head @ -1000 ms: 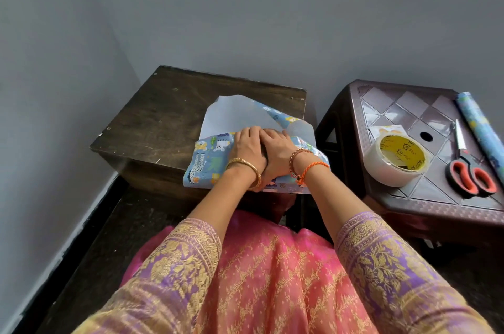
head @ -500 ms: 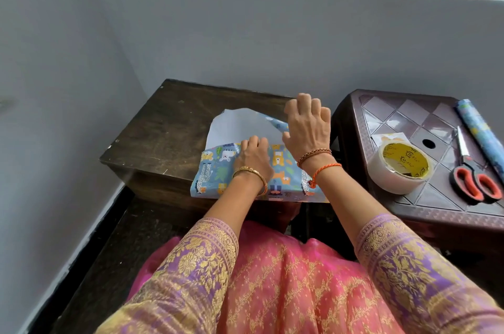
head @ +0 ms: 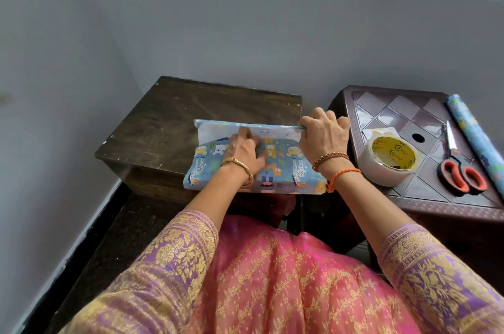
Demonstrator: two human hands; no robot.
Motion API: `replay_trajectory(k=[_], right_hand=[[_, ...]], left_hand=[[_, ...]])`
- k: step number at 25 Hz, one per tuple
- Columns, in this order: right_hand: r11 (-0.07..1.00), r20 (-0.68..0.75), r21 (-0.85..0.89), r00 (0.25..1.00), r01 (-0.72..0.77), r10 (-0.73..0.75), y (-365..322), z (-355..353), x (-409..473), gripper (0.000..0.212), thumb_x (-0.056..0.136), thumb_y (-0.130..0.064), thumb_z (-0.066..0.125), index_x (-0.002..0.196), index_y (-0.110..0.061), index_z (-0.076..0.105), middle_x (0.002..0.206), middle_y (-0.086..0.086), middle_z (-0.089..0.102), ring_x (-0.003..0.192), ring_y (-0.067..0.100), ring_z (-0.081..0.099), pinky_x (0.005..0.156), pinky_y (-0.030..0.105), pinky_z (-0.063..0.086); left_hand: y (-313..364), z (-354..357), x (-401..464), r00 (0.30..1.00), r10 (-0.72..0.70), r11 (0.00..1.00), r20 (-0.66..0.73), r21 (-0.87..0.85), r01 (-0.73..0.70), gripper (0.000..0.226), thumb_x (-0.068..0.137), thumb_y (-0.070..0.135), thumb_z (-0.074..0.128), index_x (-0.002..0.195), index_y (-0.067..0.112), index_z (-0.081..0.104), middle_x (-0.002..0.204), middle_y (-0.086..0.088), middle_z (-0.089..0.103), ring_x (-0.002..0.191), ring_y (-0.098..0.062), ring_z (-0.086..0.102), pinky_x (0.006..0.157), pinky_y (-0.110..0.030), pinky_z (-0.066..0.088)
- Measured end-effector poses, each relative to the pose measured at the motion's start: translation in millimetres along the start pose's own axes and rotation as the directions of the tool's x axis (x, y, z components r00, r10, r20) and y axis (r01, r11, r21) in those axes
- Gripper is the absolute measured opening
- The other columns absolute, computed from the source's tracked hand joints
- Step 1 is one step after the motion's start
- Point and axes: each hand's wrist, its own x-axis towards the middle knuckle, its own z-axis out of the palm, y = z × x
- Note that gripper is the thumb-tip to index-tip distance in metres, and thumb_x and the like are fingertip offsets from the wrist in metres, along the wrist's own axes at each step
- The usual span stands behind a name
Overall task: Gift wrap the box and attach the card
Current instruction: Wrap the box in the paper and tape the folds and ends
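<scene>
The box is hidden under blue wrapping paper (head: pixel 283 167) printed with animals, lying at the near right corner of a dark wooden table (head: pixel 174 126). The paper's far flap is folded towards me over the top, its white underside showing at the left. My left hand (head: pixel 242 151) presses flat on the paper near the fold. My right hand (head: pixel 323 133) grips the folded far edge at its right end, fingers curled over it. A white card (head: pixel 381 132) lies partly under the tape roll on the side table.
A brown plastic side table (head: pixel 403 112) stands to the right. It carries a roll of clear tape (head: pixel 388 162), orange-handled scissors (head: pixel 461 167) and a roll of the same wrapping paper (head: pixel 474 134). Walls close in behind and on the left.
The upright far flap has been pulled down over the top of the box. My right hand moved from above the paper to grip the folded edge; my left hand stayed pressing.
</scene>
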Motion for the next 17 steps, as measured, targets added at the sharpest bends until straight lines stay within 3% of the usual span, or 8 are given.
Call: replay_trajectory(k=[3, 6, 10, 14, 17], right_hand=[[0.998, 0.027, -0.065, 0.999, 0.025, -0.024, 11, -2, -16, 0.029, 0.086, -0.004, 0.043, 0.101, -0.016, 0.065, 0.101, 0.003, 0.059, 0.097, 0.025, 0.048, 0.086, 0.038, 0.026], [0.999, 0.096, -0.045, 0.995, 0.025, -0.021, 11, 0, -28, 0.034, 0.087, -0.003, 0.045, 0.103, -0.023, 0.067, 0.102, -0.001, 0.061, 0.099, 0.022, 0.048, 0.092, 0.039, 0.024], [0.999, 0.124, -0.041, 0.992, 0.016, -0.011, 13, 0, -41, 0.036, 0.089, -0.007, 0.044, 0.105, -0.03, 0.067, 0.107, -0.003, 0.064, 0.101, 0.022, 0.048, 0.091, 0.04, 0.016], [0.995, 0.128, -0.086, 0.991, 0.055, -0.044, 14, 3, -52, 0.037, 0.09, -0.008, 0.044, 0.11, -0.031, 0.066, 0.114, -0.004, 0.062, 0.105, 0.021, 0.046, 0.085, 0.036, 0.008], [0.99, 0.162, -0.122, 0.986, 0.07, -0.049, 14, 6, -56, 0.038, 0.088, -0.006, 0.045, 0.108, -0.03, 0.066, 0.11, -0.005, 0.062, 0.104, 0.02, 0.046, 0.085, 0.037, 0.008]], left_hand=[[5, -7, -11, 0.988, -0.063, 0.985, 0.141, 0.17, 0.038, 0.061, 0.088, 0.051, 0.046, 0.138, 0.018, 0.037, 0.14, -0.01, 0.039, 0.128, -0.028, 0.038, 0.103, -0.036, 0.035], [8, -9, -20, 0.975, -0.097, 0.969, 0.2, 0.244, 0.046, 0.073, 0.075, 0.069, 0.049, 0.122, 0.012, 0.051, 0.123, -0.01, 0.055, 0.113, -0.027, 0.052, 0.091, -0.034, 0.041], [7, -11, -27, 0.965, -0.074, 0.973, 0.252, 0.232, 0.014, 0.071, 0.07, 0.065, 0.062, 0.112, 0.008, 0.052, 0.117, -0.009, 0.057, 0.109, -0.027, 0.053, 0.087, -0.034, 0.043], [2, 0, -34, 0.991, -0.086, 0.996, 0.098, 0.041, 0.082, 0.07, 0.065, 0.053, 0.074, 0.113, 0.005, 0.054, 0.118, -0.011, 0.053, 0.111, -0.026, 0.05, 0.091, -0.033, 0.042], [-8, 12, -38, 0.983, -0.066, 0.993, -0.171, -0.104, 0.049, 0.057, 0.06, 0.039, 0.082, 0.103, 0.008, 0.06, 0.111, -0.009, 0.053, 0.109, -0.027, 0.049, 0.089, -0.031, 0.039]])
